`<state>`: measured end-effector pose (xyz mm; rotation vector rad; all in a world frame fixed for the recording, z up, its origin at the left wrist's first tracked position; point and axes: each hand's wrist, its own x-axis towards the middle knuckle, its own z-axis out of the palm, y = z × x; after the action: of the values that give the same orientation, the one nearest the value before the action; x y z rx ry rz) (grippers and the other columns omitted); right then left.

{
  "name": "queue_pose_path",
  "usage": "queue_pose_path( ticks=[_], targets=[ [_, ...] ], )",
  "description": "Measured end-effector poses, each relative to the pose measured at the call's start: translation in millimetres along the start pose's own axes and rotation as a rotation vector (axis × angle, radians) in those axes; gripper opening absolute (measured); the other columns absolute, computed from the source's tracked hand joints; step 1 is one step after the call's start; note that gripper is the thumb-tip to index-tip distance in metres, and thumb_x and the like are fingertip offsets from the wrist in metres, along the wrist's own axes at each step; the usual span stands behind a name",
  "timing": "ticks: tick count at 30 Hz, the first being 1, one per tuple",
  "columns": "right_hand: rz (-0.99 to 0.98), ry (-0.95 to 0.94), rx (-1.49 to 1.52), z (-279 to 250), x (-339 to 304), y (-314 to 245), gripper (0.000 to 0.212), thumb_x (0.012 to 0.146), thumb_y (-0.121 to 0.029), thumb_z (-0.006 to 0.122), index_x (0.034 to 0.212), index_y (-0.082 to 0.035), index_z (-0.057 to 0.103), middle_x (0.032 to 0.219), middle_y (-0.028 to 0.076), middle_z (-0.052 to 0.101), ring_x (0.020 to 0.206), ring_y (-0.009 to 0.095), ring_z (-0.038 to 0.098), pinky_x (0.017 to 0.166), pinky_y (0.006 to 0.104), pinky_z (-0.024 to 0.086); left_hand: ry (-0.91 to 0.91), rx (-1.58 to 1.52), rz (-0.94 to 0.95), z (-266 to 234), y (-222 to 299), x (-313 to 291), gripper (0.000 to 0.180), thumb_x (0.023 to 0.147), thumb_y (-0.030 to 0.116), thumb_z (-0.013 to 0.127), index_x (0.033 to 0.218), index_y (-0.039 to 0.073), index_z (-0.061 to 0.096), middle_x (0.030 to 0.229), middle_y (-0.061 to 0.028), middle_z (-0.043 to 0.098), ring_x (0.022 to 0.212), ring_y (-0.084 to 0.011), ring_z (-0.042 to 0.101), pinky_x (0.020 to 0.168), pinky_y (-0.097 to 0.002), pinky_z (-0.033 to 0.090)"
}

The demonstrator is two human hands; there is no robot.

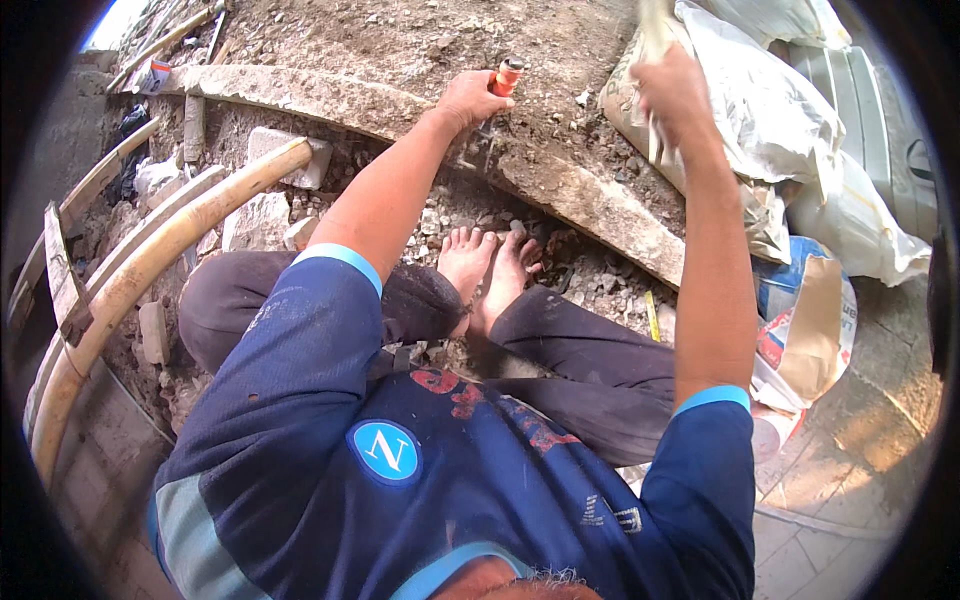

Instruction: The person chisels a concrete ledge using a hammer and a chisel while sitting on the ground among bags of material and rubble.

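Note:
My left hand [468, 98] is closed round the orange grip of a chisel [507, 76], whose dark metal butt points up. Its lower end is hidden behind the hand, close to a long dirt-covered concrete edge [590, 195]. Raised at the upper right, my right hand [676, 92] grips a pale tool handle [655, 28]. Motion smears that handle, and the tool's head does not show. Below the concrete edge, my bare feet rest among broken stones [430, 225].
White sacks [760, 100] and grey plastic containers [870, 110] stand at the right. A torn blue-and-white paper bag [810, 320] lies by my right arm. Curved wooden poles [170, 235] and rubble blocks [258, 220] are at the left. Loose soil [380, 40] spreads beyond the edge.

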<state>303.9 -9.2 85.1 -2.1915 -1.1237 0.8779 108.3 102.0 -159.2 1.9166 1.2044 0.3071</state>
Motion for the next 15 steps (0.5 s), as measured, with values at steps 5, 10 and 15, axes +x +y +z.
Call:
queue_pose_path(
  ticks=[5, 10, 15],
  targets=[
    [-0.012, -0.073, -0.409, 53.9, -5.6, 51.9, 0.038, 0.080, -0.004, 0.058, 0.116, 0.009, 0.055, 0.087, 0.020, 0.064, 0.068, 0.023, 0.064, 0.055, 0.0334, 0.056, -0.041, -0.050, 0.000, 2.5, 6.4, 6.2, 0.043, 0.069, 0.041, 0.078, 0.101, 0.013, 0.071, 0.099, -0.0084, 0.073, 0.093, -0.0248, 0.068, 0.086, -0.0357, 0.052],
    [0.036, -0.093, -0.189, 18.4, 3.2, 19.2, 0.042, 0.084, -0.006, 0.057, 0.122, 0.009, 0.050, 0.083, 0.016, 0.062, 0.067, 0.020, 0.064, 0.049, 0.0315, 0.051, -0.021, -0.054, 0.017, 14.8, -23.0, 5.1, 0.043, 0.069, 0.041, 0.080, 0.100, 0.013, 0.071, 0.096, -0.0069, 0.073, 0.091, -0.0234, 0.068, 0.084, -0.0343, 0.052],
    [0.000, 0.146, -0.014, 40.4, -10.5, 28.7, 0.037, 0.086, -0.006, 0.055, 0.117, 0.013, 0.050, 0.087, 0.024, 0.063, 0.067, 0.024, 0.065, 0.049, 0.0318, 0.056, -0.029, -0.043, 0.021, 9.1, -5.9, 10.7, 0.042, 0.069, 0.041, 0.080, 0.100, 0.012, 0.071, 0.095, -0.0081, 0.073, 0.091, -0.0236, 0.068, 0.083, -0.0349, 0.051]
  ],
)
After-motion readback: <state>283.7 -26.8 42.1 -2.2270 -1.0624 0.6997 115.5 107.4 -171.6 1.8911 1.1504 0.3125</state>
